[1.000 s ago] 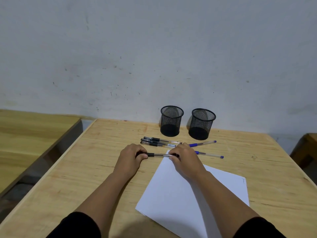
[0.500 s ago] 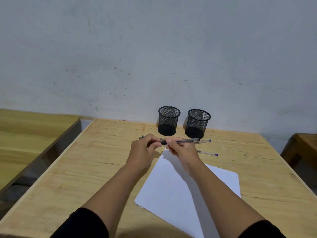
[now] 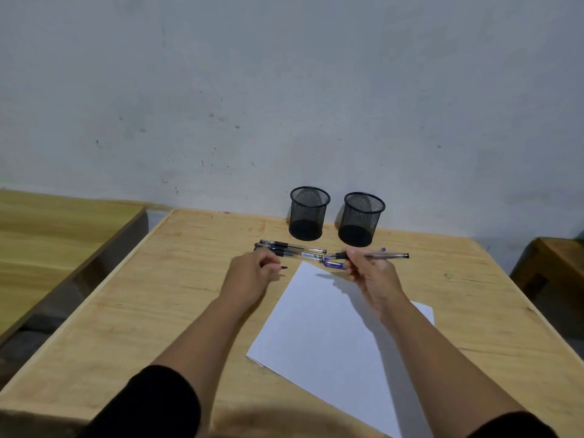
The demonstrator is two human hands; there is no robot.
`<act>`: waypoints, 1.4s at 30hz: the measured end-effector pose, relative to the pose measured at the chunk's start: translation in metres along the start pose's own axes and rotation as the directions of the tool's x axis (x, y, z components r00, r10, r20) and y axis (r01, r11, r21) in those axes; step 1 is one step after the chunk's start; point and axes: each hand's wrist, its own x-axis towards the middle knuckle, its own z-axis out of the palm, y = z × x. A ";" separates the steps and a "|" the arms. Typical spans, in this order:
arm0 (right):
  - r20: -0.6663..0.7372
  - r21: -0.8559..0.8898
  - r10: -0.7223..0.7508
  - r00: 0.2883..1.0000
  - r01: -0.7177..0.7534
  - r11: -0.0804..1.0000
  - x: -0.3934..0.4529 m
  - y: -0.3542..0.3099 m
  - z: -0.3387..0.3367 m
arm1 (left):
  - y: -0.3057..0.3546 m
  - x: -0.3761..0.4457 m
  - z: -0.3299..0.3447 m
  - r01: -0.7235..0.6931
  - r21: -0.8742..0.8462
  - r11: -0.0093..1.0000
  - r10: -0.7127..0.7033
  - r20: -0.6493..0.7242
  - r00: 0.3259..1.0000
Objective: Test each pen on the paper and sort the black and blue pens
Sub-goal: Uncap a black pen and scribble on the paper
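Note:
My right hand (image 3: 369, 275) grips a clear pen with a black grip (image 3: 384, 255), held level above the table with its tip pointing left. My left hand (image 3: 252, 273) is curled round a small black pen cap (image 3: 283, 267), whose end pokes out to the right. A white sheet of paper (image 3: 331, 330) lies under and between my forearms. Black pens (image 3: 292, 249) lie side by side just beyond my left hand. A blue pen (image 3: 334, 264) lies partly hidden under my right hand. Two black mesh cups, the left cup (image 3: 309, 213) and the right cup (image 3: 362, 219), stand by the wall.
The wooden table (image 3: 164, 311) ends at a grey wall behind the cups. A second wooden table (image 3: 57, 235) stands to the left across a gap, and a wooden piece of furniture (image 3: 556, 263) sits at the right edge.
My hands have pulled apart. The cap has come off the pen and moved left in my left hand, while my right hand has carried the pen to the right.

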 end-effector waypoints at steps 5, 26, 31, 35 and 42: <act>0.043 -0.034 0.034 0.998 -0.033 0.999 -0.010 0.012 0.013 | -0.021 0.009 0.025 -0.032 0.220 0.975 0.020 0.056 0.998; 0.265 -0.301 0.147 0.953 -0.064 0.952 -0.108 0.020 0.018 | -0.038 -0.097 -0.008 -0.392 0.260 0.883 0.335 0.236 0.912; 0.401 -0.257 0.148 0.904 -0.044 0.965 -0.133 0.030 0.033 | -0.037 -0.097 -0.010 -0.381 0.253 0.889 0.323 0.245 0.914; 0.409 -0.380 0.107 0.906 0.063 0.923 -0.136 0.039 0.048 | -0.039 -0.096 -0.011 -0.393 0.235 0.889 0.336 0.248 0.908; 0.503 -0.508 0.028 0.864 0.269 0.818 -0.135 0.046 0.052 | -0.042 -0.093 -0.010 -0.387 0.211 0.897 0.338 0.236 0.911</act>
